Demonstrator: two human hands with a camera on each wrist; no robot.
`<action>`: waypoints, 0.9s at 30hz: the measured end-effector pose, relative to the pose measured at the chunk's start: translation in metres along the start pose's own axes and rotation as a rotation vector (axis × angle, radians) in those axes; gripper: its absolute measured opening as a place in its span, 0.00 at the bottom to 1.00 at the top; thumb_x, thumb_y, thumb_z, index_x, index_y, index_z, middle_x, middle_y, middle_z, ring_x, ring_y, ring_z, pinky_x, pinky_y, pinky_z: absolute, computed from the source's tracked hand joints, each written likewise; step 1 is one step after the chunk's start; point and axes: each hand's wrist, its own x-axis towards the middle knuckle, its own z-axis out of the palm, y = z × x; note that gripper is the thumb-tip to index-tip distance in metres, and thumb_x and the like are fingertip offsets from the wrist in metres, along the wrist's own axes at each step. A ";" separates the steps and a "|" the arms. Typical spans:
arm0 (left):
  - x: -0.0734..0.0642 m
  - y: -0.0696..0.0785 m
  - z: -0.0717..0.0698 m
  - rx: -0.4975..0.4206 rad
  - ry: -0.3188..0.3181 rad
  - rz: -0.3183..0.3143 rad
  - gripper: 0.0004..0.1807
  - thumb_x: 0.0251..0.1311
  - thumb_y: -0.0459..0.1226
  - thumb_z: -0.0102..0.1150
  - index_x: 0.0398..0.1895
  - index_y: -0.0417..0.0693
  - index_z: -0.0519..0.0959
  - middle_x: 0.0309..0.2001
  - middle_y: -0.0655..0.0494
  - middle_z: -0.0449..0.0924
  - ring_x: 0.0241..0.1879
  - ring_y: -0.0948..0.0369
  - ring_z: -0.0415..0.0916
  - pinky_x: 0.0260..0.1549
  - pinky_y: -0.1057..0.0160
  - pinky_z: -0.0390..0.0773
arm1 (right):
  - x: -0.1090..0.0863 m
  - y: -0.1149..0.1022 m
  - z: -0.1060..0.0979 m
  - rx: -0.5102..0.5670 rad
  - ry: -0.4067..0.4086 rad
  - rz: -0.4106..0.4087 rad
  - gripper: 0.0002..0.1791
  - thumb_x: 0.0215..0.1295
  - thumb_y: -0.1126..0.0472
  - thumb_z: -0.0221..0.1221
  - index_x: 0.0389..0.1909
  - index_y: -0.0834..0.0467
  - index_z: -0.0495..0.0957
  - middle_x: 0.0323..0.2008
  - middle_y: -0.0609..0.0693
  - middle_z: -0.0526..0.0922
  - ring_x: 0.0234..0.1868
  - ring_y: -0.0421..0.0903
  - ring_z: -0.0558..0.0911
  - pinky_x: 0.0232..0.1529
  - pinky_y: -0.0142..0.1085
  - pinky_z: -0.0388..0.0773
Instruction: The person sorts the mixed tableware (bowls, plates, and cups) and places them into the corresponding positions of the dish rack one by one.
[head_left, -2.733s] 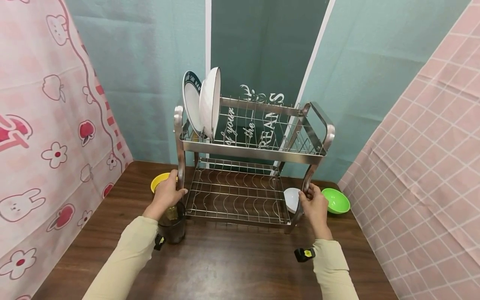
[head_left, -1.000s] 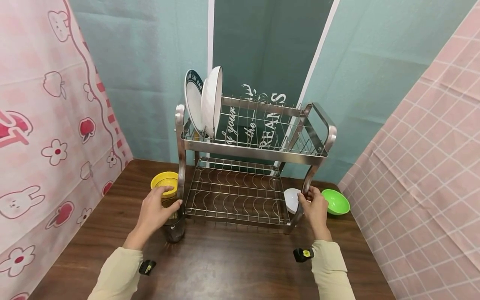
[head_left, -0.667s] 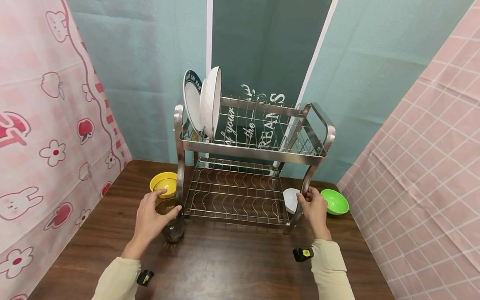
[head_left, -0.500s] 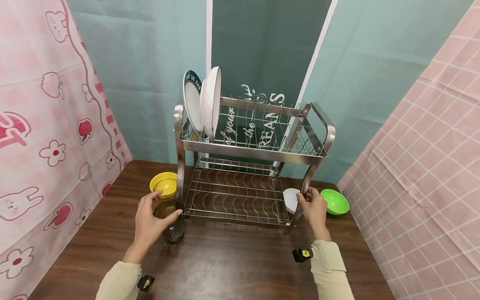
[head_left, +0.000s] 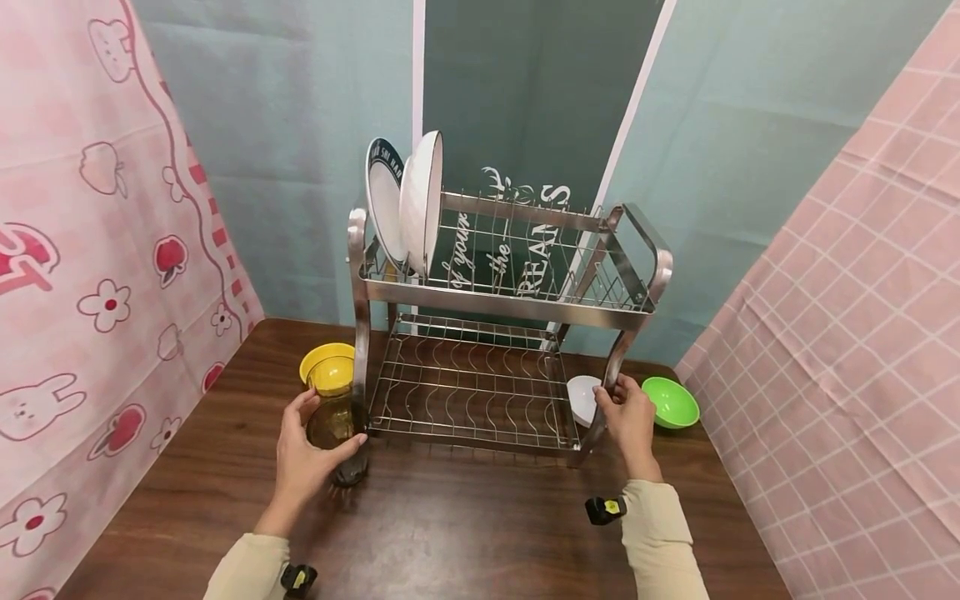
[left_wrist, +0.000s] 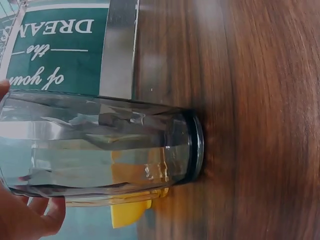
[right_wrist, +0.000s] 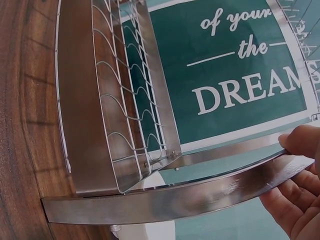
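My left hand (head_left: 307,454) holds a tall dark glass tumbler (left_wrist: 95,142) near its rim, thumb on one side and fingers on the other. The tumbler stands upright on the table beside the front left leg of a two-tier metal dish rack (head_left: 510,305). My right hand (head_left: 628,421) grips the rack's front right leg (right_wrist: 200,197), thumb on one face and fingers curled behind. In the rack's upper tier, at the left, a white plate with a dark lettered rim (head_left: 384,196) and a white bowl (head_left: 423,200) stand on edge.
Behind the tumbler is a yellow bowl (head_left: 321,357), partly seen through amber glass. A white bowl (head_left: 581,396) sits by the rack's right side, with a green bowl (head_left: 670,402) farther right. Patterned cloths hang around the wooden table (head_left: 465,533).
My left hand has let go of the rack's left leg and moved down and left to the tumbler, its fingers closing in around it. The right hand has stayed on the right leg.
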 end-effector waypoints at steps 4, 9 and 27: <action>-0.004 -0.002 0.000 0.023 -0.045 -0.042 0.56 0.26 0.37 0.81 0.64 0.39 0.59 0.57 0.43 0.65 0.58 0.50 0.62 0.55 0.54 0.59 | 0.000 -0.001 0.001 0.003 0.006 -0.009 0.20 0.55 0.64 0.64 0.47 0.71 0.75 0.37 0.68 0.81 0.38 0.60 0.81 0.36 0.51 0.75; -0.007 -0.004 -0.001 0.111 -0.084 -0.051 0.55 0.25 0.38 0.81 0.62 0.37 0.60 0.56 0.40 0.64 0.56 0.45 0.61 0.52 0.45 0.59 | -0.001 0.000 0.002 -0.005 0.020 -0.009 0.19 0.55 0.64 0.64 0.45 0.70 0.76 0.35 0.67 0.81 0.38 0.60 0.81 0.37 0.51 0.74; -0.008 -0.005 0.004 0.160 -0.059 -0.091 0.52 0.26 0.39 0.80 0.59 0.38 0.61 0.53 0.38 0.64 0.54 0.41 0.63 0.50 0.43 0.61 | -0.002 0.002 0.005 -0.007 0.074 -0.042 0.17 0.54 0.64 0.64 0.41 0.71 0.77 0.32 0.67 0.81 0.34 0.60 0.81 0.34 0.51 0.73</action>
